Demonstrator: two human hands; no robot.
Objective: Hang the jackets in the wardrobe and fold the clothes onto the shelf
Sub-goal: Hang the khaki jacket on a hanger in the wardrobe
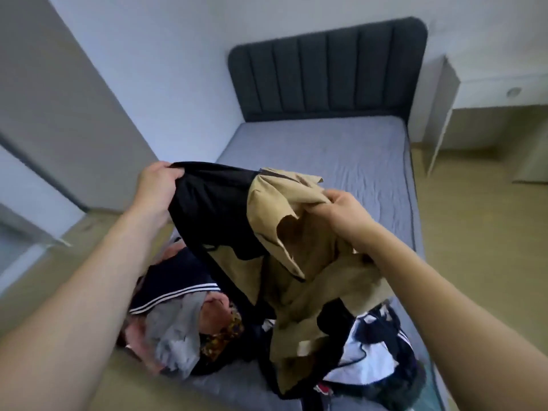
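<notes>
Over grey bed [341, 149] | both hands grip tan-black jacket [284, 232] | dark headboard [326, 69], white walls

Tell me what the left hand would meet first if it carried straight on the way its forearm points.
The left hand grips the black garment and points up and away, toward the wall beside the bed. Past it nothing shows but the pale wall, so probably that first; depth is hard to judge.

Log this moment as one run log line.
phase: lifting | left hand: grips black garment | right hand: grips tan jacket | clothes pile: on bed
</notes>
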